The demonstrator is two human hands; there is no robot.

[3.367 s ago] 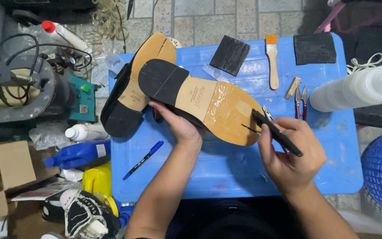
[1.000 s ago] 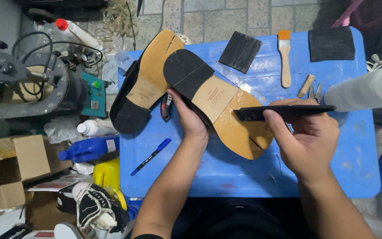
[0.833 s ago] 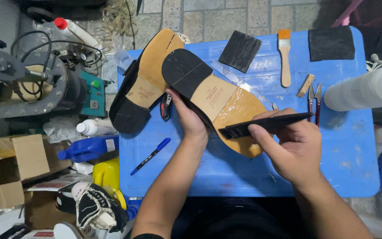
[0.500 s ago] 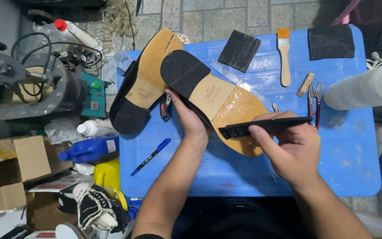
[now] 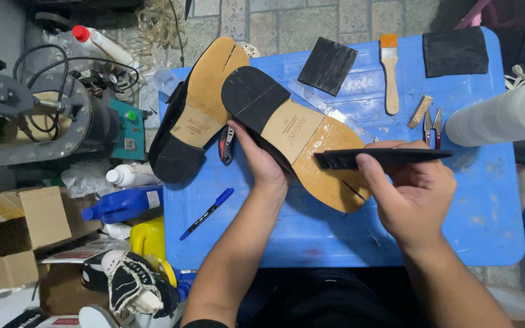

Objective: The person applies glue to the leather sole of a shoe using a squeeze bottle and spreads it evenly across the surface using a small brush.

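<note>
Here, a shoe is held sole-up over the blue desk (image 5: 505, 200).
The shoe (image 5: 299, 136) lies mid-desk, the left hand (image 5: 262, 161) gripping its near edge; just beside it the right hand (image 5: 411, 194) clasps a flat black strip (image 5: 381, 159) across the sole's toe. A second shoe (image 5: 195, 109) rests left of it, a brush (image 5: 390, 73) beyond.

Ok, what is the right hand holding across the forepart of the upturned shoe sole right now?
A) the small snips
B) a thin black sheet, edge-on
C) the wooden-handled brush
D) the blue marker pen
B: the right hand grips a thin black sheet edge-on over the tan sole, while the brush, marker pen and snips lie untouched on the blue table.
</note>
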